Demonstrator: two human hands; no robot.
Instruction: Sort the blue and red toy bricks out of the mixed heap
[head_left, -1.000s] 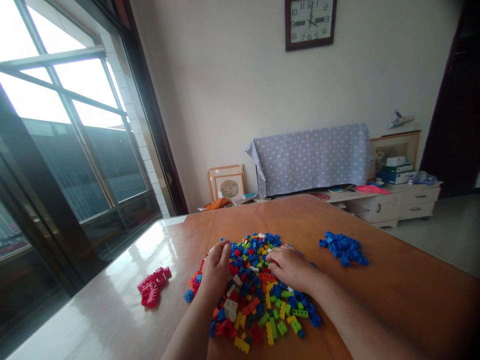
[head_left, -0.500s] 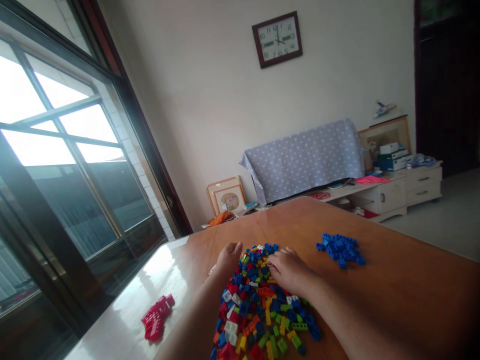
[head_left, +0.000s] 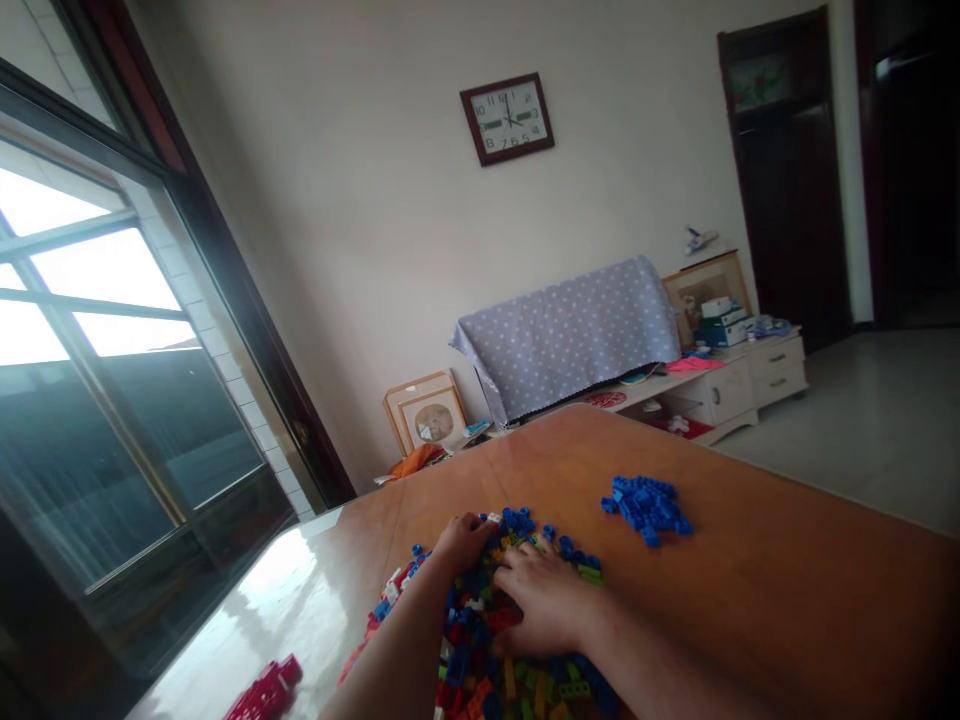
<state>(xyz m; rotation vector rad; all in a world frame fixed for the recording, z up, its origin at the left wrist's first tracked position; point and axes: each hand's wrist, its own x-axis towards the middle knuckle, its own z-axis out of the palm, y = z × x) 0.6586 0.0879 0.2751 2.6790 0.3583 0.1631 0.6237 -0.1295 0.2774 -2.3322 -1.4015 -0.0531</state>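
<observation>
A big mixed pile of toy building bricks (head_left: 469, 640) in red, blue, yellow, green, orange and white covers the near part of the table. At its far left side, my left hand (head_left: 459, 545) has its fingers curled down onto the bricks, close to a white one; what is between the fingertips is hidden. My right hand (head_left: 544, 595) lies palm down over the middle of the pile, fingers spread and touching bricks. Right of the pile is a separate heap of blue bricks (head_left: 646, 508). A group of red bricks (head_left: 266, 692) lies at the lower left.
The brown table (head_left: 757, 570) has a glossy, glaring left side. Behind it stands a low white cabinet (head_left: 731, 395) with a polka-dot cloth (head_left: 570, 330) over something wide. Framed pictures (head_left: 431, 415) lean by the wall, under a clock (head_left: 508, 118). Windows (head_left: 142, 330) fill the left.
My view has swung right. My left hand has come down onto the bricks with its fingers bent. The right hand has moved nearer over the pile and spread its fingers.
</observation>
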